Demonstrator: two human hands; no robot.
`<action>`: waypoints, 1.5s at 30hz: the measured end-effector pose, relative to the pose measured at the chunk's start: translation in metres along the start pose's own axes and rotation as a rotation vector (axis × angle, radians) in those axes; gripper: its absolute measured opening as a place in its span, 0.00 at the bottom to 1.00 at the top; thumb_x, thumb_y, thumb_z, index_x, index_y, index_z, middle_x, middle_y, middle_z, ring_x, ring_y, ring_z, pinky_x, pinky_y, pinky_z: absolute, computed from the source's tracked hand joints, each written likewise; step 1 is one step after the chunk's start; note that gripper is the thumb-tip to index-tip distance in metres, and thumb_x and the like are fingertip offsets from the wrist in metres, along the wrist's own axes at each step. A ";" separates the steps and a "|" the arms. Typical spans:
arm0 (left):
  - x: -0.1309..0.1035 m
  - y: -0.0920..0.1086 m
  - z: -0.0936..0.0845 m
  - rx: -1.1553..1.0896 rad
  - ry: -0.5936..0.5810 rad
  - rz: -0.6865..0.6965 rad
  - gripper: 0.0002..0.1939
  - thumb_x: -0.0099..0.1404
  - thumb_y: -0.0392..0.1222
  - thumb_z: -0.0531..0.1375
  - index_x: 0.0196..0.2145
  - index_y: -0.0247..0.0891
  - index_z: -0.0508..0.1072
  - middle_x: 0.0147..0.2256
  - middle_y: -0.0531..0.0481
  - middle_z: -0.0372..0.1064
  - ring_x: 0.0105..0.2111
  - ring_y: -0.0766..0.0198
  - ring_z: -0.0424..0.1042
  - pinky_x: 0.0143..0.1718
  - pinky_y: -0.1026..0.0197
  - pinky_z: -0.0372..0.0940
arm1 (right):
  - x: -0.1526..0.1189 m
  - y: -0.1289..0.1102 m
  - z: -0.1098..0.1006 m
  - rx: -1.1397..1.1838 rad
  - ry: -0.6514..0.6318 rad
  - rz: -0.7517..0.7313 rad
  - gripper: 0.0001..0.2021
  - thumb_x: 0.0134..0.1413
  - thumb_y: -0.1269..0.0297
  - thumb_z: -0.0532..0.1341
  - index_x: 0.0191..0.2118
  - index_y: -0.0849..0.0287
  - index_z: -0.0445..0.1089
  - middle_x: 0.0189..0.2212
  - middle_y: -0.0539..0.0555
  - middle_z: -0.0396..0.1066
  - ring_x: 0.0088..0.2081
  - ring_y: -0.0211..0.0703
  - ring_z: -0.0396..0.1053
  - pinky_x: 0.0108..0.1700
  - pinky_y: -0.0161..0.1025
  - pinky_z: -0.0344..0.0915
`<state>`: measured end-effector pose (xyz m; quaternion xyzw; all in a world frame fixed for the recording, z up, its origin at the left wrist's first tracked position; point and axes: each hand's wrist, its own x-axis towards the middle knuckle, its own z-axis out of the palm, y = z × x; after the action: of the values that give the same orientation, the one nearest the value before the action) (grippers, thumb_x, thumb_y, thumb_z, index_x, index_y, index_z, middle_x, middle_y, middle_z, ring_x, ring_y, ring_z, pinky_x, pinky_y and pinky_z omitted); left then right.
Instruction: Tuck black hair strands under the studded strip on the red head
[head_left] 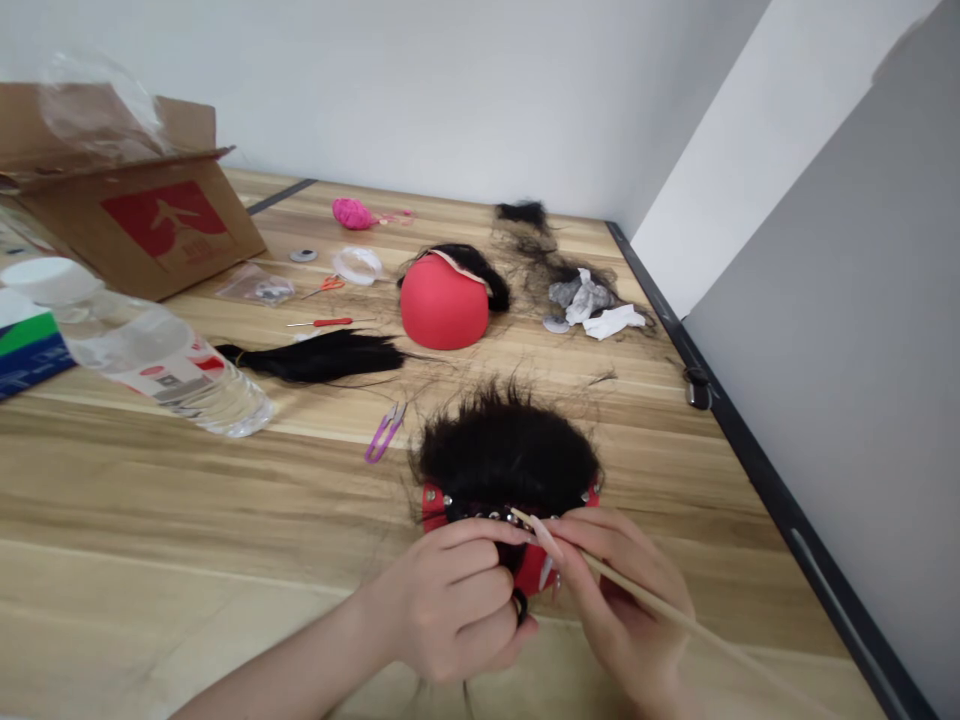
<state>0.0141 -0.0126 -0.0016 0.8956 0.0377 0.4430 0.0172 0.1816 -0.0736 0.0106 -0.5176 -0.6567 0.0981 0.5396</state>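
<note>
Right in front of me is a red dome-shaped form (433, 508) carrying a patch of short black hair (510, 455), with silver pins along its near edge. My right hand (630, 600) pinches a thin wooden stick (675, 615), its tip at the pinned edge. On the same edge rests the index finger of my left hand (457, 600), its other fingers curled; what they hold, if anything, is hidden. A black ring-like item (519, 605) shows at those curled fingers. Purple thread snips (386, 433) lie left of the form.
Farther back stands another red dome (444, 305) with black hair. A black hair bundle (322, 355), red-handled hook (330, 322), water bottle (165, 360) and cardboard box (172, 225) are leftward. Loose hair and crumpled netting (585, 295) lie near the black table edge (750, 440).
</note>
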 end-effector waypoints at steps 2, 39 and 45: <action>0.001 0.000 0.000 0.000 0.003 -0.006 0.13 0.57 0.33 0.58 0.15 0.35 0.67 0.16 0.53 0.61 0.20 0.69 0.57 0.49 0.61 0.72 | 0.000 0.001 0.000 -0.005 0.000 -0.009 0.09 0.52 0.77 0.63 0.37 0.57 0.74 0.30 0.53 0.76 0.30 0.40 0.75 0.32 0.33 0.73; 0.003 0.000 0.000 0.002 -0.007 -0.006 0.14 0.56 0.32 0.59 0.14 0.35 0.67 0.15 0.54 0.59 0.20 0.70 0.56 0.48 0.62 0.73 | -0.004 0.007 -0.001 0.140 -0.021 0.090 0.12 0.54 0.79 0.61 0.38 0.56 0.74 0.32 0.50 0.75 0.32 0.38 0.72 0.37 0.33 0.70; 0.000 -0.001 0.000 -0.011 -0.012 0.000 0.13 0.57 0.33 0.59 0.16 0.35 0.67 0.16 0.54 0.61 0.20 0.69 0.57 0.49 0.62 0.72 | -0.004 0.007 0.000 0.155 -0.020 0.101 0.11 0.55 0.77 0.61 0.40 0.55 0.74 0.33 0.50 0.76 0.34 0.37 0.71 0.38 0.32 0.69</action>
<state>0.0139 -0.0115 -0.0014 0.8982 0.0353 0.4376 0.0224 0.1855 -0.0735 0.0038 -0.5057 -0.6254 0.1809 0.5660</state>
